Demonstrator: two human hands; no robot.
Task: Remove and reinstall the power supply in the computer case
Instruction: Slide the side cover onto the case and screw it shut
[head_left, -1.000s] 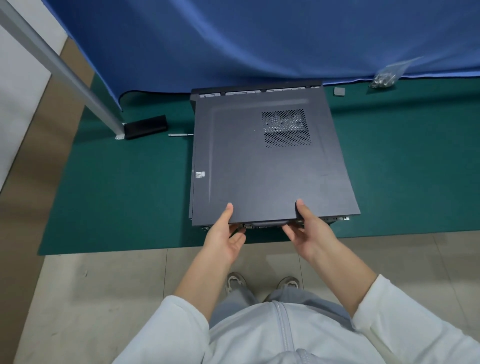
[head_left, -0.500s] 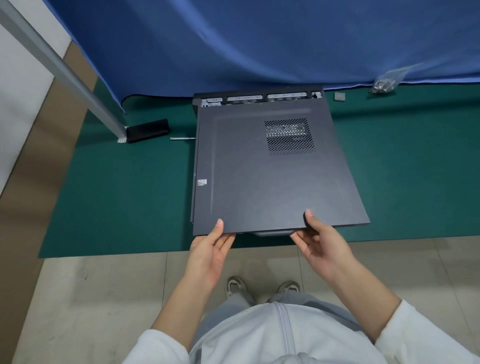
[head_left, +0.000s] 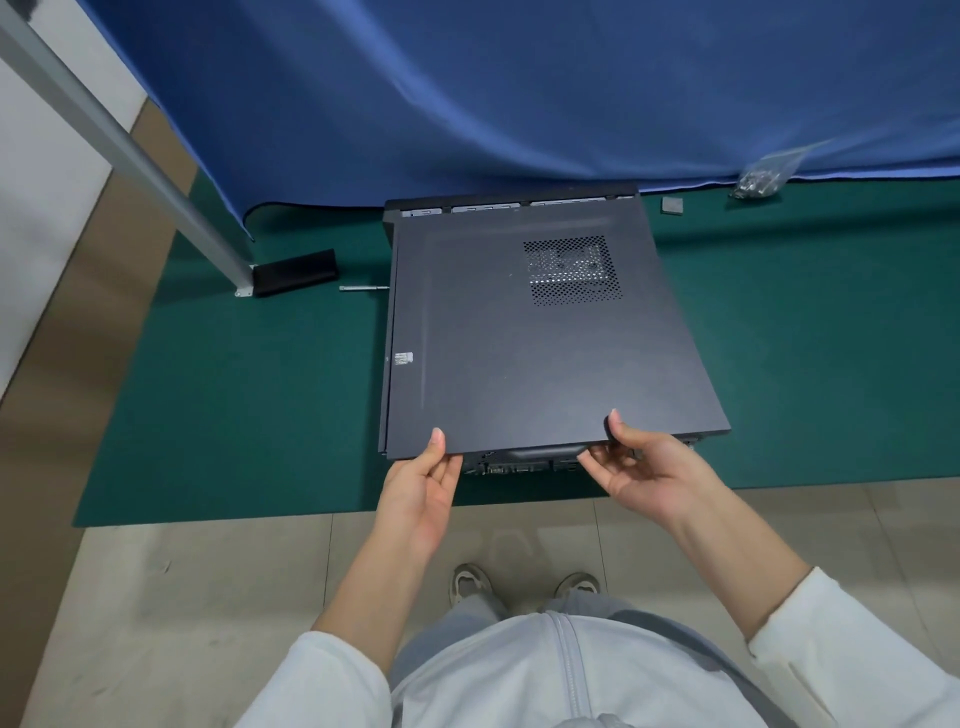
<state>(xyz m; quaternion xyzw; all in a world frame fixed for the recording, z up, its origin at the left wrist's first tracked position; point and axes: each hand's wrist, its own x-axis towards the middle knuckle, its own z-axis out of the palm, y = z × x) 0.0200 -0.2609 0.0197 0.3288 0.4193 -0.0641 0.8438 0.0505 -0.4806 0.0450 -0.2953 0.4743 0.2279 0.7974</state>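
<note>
A dark grey computer case (head_left: 511, 201) lies flat on a green mat (head_left: 249, 395). Its side panel (head_left: 524, 348), with a perforated vent near the far right, sits on top and is slid toward me, leaving the case's far edge uncovered. My left hand (head_left: 421, 488) pinches the panel's near edge at the left, thumb on top. My right hand (head_left: 644, 462) pinches the same edge at the right, thumb on top and fingers underneath. The case's rear ports (head_left: 519, 466) show under the panel between my hands. The power supply is hidden inside.
A blue cloth (head_left: 519, 93) hangs behind the case. A metal post (head_left: 119, 150) with a black foot (head_left: 296, 273) stands at the left, a screwdriver (head_left: 363, 287) beside it. A bag of screws (head_left: 761, 179) and a small grey piece (head_left: 671, 204) lie far right. Tiled floor (head_left: 208, 597) lies near me.
The side panel has slid toward me, off the case's far edge, and its near edge has come up a little. Both hands moved back with it, still holding that edge.
</note>
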